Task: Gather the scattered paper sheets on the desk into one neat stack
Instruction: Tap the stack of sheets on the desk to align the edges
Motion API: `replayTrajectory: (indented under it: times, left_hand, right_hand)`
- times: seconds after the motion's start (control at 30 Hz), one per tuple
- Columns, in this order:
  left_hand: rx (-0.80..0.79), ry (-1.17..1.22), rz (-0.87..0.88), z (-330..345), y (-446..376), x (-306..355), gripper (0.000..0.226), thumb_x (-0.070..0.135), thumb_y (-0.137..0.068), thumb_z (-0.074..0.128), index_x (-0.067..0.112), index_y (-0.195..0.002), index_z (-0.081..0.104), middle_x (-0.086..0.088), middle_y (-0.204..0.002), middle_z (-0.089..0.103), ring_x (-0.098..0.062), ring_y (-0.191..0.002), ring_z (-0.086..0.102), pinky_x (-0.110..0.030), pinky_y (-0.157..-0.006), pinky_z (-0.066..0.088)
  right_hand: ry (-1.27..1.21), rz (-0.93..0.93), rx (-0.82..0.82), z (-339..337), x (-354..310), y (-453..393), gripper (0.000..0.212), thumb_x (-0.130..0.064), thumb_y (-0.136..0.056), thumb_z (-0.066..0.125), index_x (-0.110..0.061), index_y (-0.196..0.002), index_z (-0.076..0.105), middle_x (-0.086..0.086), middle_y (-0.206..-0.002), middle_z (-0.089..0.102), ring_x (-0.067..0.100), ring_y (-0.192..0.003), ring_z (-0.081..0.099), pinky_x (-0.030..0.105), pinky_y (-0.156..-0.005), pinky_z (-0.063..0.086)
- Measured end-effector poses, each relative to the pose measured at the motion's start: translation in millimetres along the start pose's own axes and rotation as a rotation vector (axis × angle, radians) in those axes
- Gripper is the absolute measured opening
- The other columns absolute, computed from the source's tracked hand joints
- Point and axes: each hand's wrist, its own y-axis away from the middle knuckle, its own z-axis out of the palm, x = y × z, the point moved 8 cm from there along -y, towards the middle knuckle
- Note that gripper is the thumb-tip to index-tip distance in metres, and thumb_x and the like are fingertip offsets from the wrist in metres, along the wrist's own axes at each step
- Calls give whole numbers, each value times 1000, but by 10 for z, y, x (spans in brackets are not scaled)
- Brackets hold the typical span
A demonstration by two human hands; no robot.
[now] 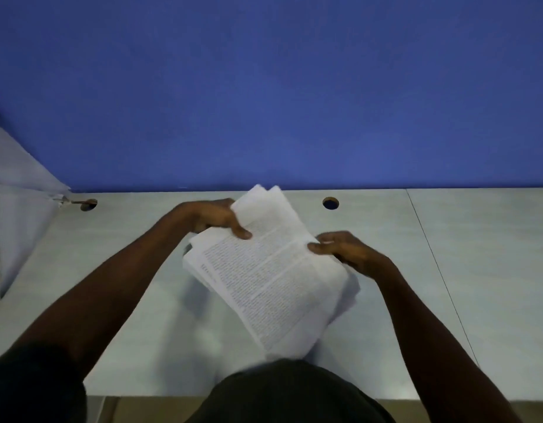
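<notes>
Both hands hold 1 bundle of paper sheets (273, 270) above the middle of the pale grey desk (447, 270). The bundle runs on a slant, its far end pointing up and left toward the blue partition (264, 87), its near end dropping toward the person's dark shirt (288, 392). The top sheet carries dense printed text, too blurred to read. The edges are not yet square: several sheets fan out at the left edge and at the lower right corner, and 2 corners show apart at the far end.

The left hand (212, 216) grips the bundle's far left edge, thumb (241, 232) lying across the printed face and the other fingers curled below the paper, out of sight. The right hand (343, 248) pinches the right edge about midway along, thumb on top and fingers curled against the edge. Whether the bundle's underside touches the desk cannot be told; a soft shadow lies on the surface to its left.

2 round cable holes sit in the desk along its far edge: the left cable hole (89, 204) has something thin poking into it from the left, and the right cable hole (330, 203) shows only darkness inside. A thin seam (432, 254) runs across the desk on the right. At the far left a pale side panel (17, 184) meets the desk.
</notes>
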Motion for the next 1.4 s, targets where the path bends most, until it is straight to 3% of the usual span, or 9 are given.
replayTrajectory:
  times: [0.13, 0.27, 0.5, 0.77, 0.87, 0.97, 1.1, 1.23, 1.4]
  left_hand:
    - [62, 532, -103, 61, 13, -888, 52, 3, -83, 78, 6, -133, 63, -23, -128, 67, -44, -119, 63, -64, -103, 47]
    - [151, 789, -90, 410, 7, -1311, 40, 1, -91, 67, 4, -131, 65, -20, -132, 65, -37, -119, 65, -53, -100, 52]
    - [254, 714, 128, 274, 145, -907, 46, 0, -89, 70, 7, -134, 62, -17, -128, 69, -37, -117, 66, -57, -96, 54]
    - [829, 487, 321, -27, 516, -580, 54, 24, -70, 92, 32, -115, 63, 21, -109, 66, 5, -97, 64, -23, -84, 56]
    - [774, 476, 306, 385, 205, -913, 34, 32, -65, 95, 32, -94, 77, 20, -90, 77, 0, -86, 73, -34, -75, 59]
    - [735, 550, 154, 743, -18, -1128, 38, 13, -74, 89, 31, -102, 71, 11, -89, 76, -21, -90, 75, -52, -69, 61]
    - [718, 610, 98, 755, -58, -1139, 52, -3, -71, 87, 21, -113, 68, 8, -95, 73, -12, -82, 69, -39, -63, 58]
    - [720, 619, 108, 640, 21, -1244, 54, -10, -60, 90, 25, -96, 72, 14, -85, 77, -14, -90, 70, -27, -64, 62]
    - [751, 649, 168, 623, 138, -1302, 64, -13, -57, 90, 18, -111, 75, 3, -103, 78, -14, -94, 73, -25, -67, 60]
  right_hand:
    - [-636, 219, -15, 142, 978, 350, 56, -46, -92, 66, -5, -130, 68, 18, -127, 71, 39, -117, 68, 54, -100, 55]
    - [-562, 123, -3, 285, 789, 170, 58, -36, -85, 79, -10, -135, 66, 13, -132, 70, 36, -118, 67, 48, -99, 56]
    - [-368, -18, 35, 99, 227, -144, 52, -2, -83, 79, -10, -132, 65, 11, -127, 73, 36, -122, 66, 52, -100, 56]
    - [-299, -358, 462, -359, -329, 200, 62, 11, -72, 86, -23, -121, 69, -2, -112, 77, 9, -99, 75, 32, -77, 65]
    - [-167, -286, 528, -195, 69, 120, 50, 3, -67, 94, -20, -109, 78, 0, -102, 81, 19, -97, 78, 49, -87, 64]
    - [-201, -203, 577, -35, 399, 137, 54, -3, -66, 96, -36, -100, 71, -14, -100, 76, 5, -95, 75, 28, -78, 64]
    - [-191, -166, 576, -82, 471, 135, 45, -5, -69, 95, -31, -97, 72, -4, -98, 78, 0, -86, 73, 29, -77, 63]
    - [-139, -191, 551, -88, 464, 177, 45, -6, -67, 97, -31, -97, 74, -4, -99, 79, 2, -88, 76, 20, -71, 60]
    - [-146, -142, 554, -54, 680, 302, 53, -7, -58, 102, -32, -97, 77, -7, -97, 81, 5, -90, 76, 36, -81, 63]
